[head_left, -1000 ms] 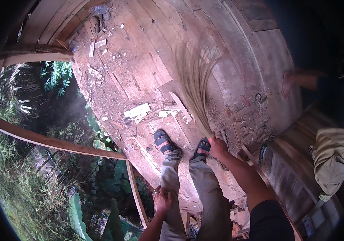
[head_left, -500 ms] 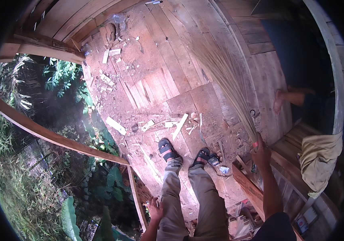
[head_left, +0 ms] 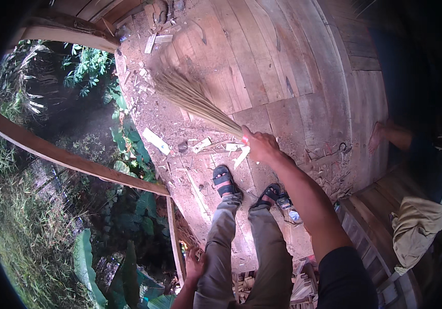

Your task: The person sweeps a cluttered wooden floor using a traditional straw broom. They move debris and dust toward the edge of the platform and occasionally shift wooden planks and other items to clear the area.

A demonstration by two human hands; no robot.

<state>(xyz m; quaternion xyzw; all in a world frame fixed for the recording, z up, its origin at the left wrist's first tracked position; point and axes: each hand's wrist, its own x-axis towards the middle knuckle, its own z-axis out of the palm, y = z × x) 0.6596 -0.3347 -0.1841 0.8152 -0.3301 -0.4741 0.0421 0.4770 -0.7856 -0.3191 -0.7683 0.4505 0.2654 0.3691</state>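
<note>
My right hand point(head_left: 262, 146) grips the bound end of a stick broom point(head_left: 203, 105), by a red band. The broom's thin tan sticks fan out to the far left, and their tips blur over the wooden floor point(head_left: 295, 121). Beside my left knee hangs my left hand point(head_left: 195, 263), its fingers loosely bent and apart, with nothing visible in them. Wood scraps point(head_left: 156, 141) and shavings are scattered in front of my sandals point(head_left: 223, 179); one pale scrap point(head_left: 241, 157) lies just below my right hand.
A wooden rail point(head_left: 76, 166) edges the floor on the left, with plants point(head_left: 30, 221) beyond and below it. At the right, another person's bare foot point(head_left: 376, 136) rests on the boards. A tan cloth point(head_left: 419, 226) hangs nearer me. More scraps and dirt lie at the far left.
My right hand has swung the broom leftward and slightly away from me, its sticks sweeping from the far middle to the far left. My view has shifted a little; my left hand stays by my knee.
</note>
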